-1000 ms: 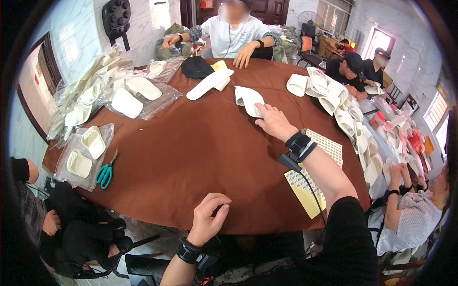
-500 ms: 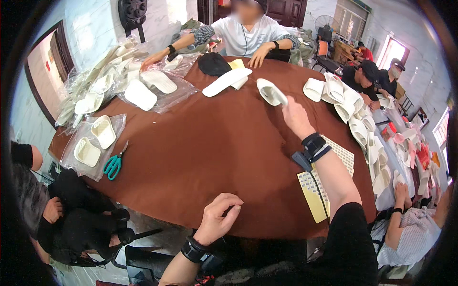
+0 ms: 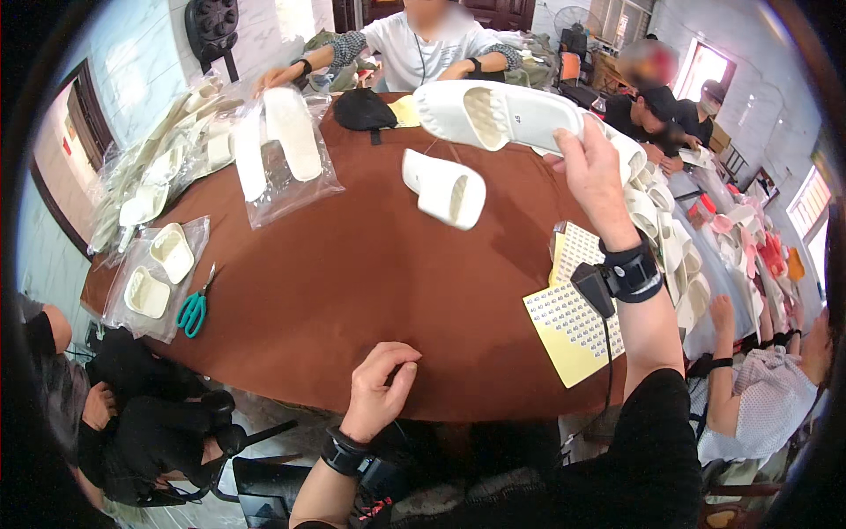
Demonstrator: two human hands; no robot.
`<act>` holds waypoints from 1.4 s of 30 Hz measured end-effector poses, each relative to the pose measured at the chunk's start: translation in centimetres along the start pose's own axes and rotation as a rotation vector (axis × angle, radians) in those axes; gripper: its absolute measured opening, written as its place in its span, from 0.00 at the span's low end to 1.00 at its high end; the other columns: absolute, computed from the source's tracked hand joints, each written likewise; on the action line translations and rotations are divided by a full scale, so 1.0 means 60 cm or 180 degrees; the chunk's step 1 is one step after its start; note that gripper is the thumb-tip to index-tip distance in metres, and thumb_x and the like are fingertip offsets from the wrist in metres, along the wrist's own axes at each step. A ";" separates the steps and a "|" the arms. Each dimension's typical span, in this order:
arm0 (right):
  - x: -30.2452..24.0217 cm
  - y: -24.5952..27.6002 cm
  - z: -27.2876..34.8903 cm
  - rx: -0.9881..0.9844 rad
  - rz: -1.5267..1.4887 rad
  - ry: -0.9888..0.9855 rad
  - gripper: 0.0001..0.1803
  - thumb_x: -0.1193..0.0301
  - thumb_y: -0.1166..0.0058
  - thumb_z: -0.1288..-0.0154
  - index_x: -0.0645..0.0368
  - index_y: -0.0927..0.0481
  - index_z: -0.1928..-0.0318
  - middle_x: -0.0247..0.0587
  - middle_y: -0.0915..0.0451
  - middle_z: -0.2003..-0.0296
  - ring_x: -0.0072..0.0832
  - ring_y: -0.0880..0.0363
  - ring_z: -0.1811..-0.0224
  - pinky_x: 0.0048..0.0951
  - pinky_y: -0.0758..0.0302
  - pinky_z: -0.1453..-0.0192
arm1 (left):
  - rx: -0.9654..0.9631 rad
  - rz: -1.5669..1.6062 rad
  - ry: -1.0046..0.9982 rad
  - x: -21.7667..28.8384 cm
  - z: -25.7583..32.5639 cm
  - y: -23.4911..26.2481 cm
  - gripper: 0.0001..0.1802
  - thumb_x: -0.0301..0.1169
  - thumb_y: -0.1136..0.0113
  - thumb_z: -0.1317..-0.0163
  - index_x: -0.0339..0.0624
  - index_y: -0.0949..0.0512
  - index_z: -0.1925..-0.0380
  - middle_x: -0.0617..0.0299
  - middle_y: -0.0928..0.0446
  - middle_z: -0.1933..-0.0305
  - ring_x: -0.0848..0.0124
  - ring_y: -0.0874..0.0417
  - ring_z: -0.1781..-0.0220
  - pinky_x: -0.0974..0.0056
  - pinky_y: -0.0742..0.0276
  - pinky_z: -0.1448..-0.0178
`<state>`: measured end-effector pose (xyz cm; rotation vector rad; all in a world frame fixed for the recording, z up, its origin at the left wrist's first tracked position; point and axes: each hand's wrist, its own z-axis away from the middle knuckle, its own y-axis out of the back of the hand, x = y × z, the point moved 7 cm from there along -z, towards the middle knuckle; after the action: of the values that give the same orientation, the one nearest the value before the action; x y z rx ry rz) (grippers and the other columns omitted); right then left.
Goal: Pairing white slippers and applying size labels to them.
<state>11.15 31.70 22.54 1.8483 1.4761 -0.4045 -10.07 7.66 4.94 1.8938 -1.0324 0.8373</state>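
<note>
In my right hand (image 3: 592,167) is a white slide slipper (image 3: 538,115), gripped by one end and raised above the far right of the table. Its open toe strap and pale insole show, with a small printed mark. A second white slide slipper (image 3: 445,189) lies on the brown tablecloth (image 3: 352,273), lower and to the left of the held one. My left hand (image 3: 381,388) hovers or rests at the near table edge, fingers loosely curled together, with nothing visible in them. Yellow-backed sticker sheets (image 3: 577,339) lie under my right forearm.
Teal-handled scissors (image 3: 192,313) lie at left beside a bagged slipper pair (image 3: 148,291). Clear-bagged slippers (image 3: 167,176) are heaped at far left. Across the table a person handles a bagged pair (image 3: 291,132) near a black cap (image 3: 363,110). More slippers (image 3: 679,247) pile up along the right edge.
My right hand has lifted its slipper higher and closer to me. The other slipper now lies nearer and turned. Across the table, the bagged pair has been turned. My left hand is nearly unmoved.
</note>
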 end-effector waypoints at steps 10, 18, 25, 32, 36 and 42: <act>-0.056 0.078 0.097 -0.0646 -0.0863 -0.0656 0.16 0.70 0.53 0.29 0.67 0.26 0.47 0.38 0.18 0.67 0.20 0.19 0.74 0.19 0.25 0.73 | 0.0318 0.0347 0.0340 -0.029 0.001 0.003 0.20 0.19 0.43 0.39 0.33 0.29 0.46 0.53 0.30 0.46 0.67 0.21 0.52 0.65 0.22 0.50; -0.038 0.140 0.144 -0.0793 -0.0429 -0.0905 0.21 0.66 0.52 0.30 0.66 0.26 0.42 0.35 0.19 0.66 0.14 0.23 0.74 0.15 0.28 0.77 | 0.0283 -0.0206 0.0390 0.002 -0.016 0.013 0.23 0.20 0.40 0.40 0.35 0.30 0.44 0.54 0.32 0.43 0.67 0.23 0.51 0.65 0.23 0.49; 0.034 0.155 0.158 -0.0510 -0.0306 -0.1214 0.21 0.67 0.53 0.30 0.62 0.27 0.40 0.32 0.20 0.69 0.13 0.25 0.76 0.15 0.29 0.78 | -0.0414 -0.0743 0.0128 0.029 -0.020 -0.029 0.28 0.23 0.38 0.41 0.38 0.32 0.40 0.52 0.36 0.36 0.61 0.27 0.41 0.61 0.28 0.39; 0.031 0.172 0.166 -0.0038 -0.0152 -0.0619 0.21 0.68 0.53 0.28 0.58 0.28 0.37 0.39 0.20 0.58 0.19 0.21 0.63 0.19 0.23 0.67 | -0.1076 -0.1450 -0.0105 0.041 -0.016 -0.082 0.33 0.28 0.35 0.43 0.39 0.34 0.37 0.44 0.39 0.33 0.47 0.35 0.32 0.52 0.37 0.30; -0.036 0.157 0.181 -0.0289 0.0949 0.0816 0.20 0.78 0.53 0.30 0.55 0.26 0.39 0.46 0.19 0.52 0.28 0.19 0.58 0.21 0.21 0.61 | -0.1086 -0.1512 -0.0111 0.046 -0.019 -0.083 0.33 0.28 0.35 0.44 0.39 0.34 0.37 0.44 0.38 0.32 0.46 0.36 0.32 0.51 0.37 0.31; -0.102 0.125 0.196 -0.0450 0.1135 0.1752 0.24 0.85 0.46 0.48 0.54 0.17 0.49 0.40 0.19 0.59 0.33 0.20 0.64 0.32 0.22 0.59 | -0.1085 -0.1425 -0.0128 0.048 -0.023 -0.083 0.34 0.27 0.34 0.45 0.39 0.34 0.37 0.44 0.38 0.32 0.47 0.36 0.32 0.51 0.36 0.31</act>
<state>18.63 18.49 20.94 2.1494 1.4172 0.4018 -4.64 9.59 6.29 1.7525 -0.6799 0.3413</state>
